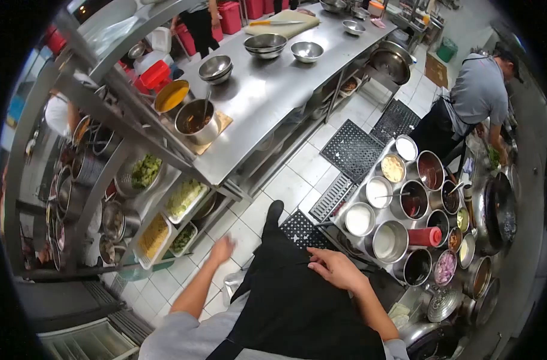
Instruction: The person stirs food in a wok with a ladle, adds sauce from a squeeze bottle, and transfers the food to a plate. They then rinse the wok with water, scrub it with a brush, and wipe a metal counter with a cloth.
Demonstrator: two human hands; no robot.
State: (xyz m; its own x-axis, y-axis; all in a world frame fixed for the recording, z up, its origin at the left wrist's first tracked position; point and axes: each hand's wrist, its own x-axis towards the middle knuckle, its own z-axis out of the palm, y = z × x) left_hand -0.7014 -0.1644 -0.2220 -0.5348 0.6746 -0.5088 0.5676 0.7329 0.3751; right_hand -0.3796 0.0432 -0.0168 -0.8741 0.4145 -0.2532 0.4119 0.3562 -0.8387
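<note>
My left hand [221, 249] hangs beside my black apron [291, 300], over the tiled floor; it is blurred and its fingers look curled, with nothing visible in them. My right hand [336, 267] rests near the apron's right side, fingers apart and holding nothing. Trays of shredded yellow food [153, 237] and pale green vegetables [185, 198] lie left of my left hand. Right of my right hand are a steel pot [390, 241], a red bottle [425, 236] lying on its side and a bowl of chopped purple onion [445, 267].
A long steel counter [255, 90] carries metal bowls and two pots at its near end. Black mats [351, 150] lie on the floor. A co-worker [474, 90] bends over the cooking line at the right. Woks [501, 210] stand along the right edge.
</note>
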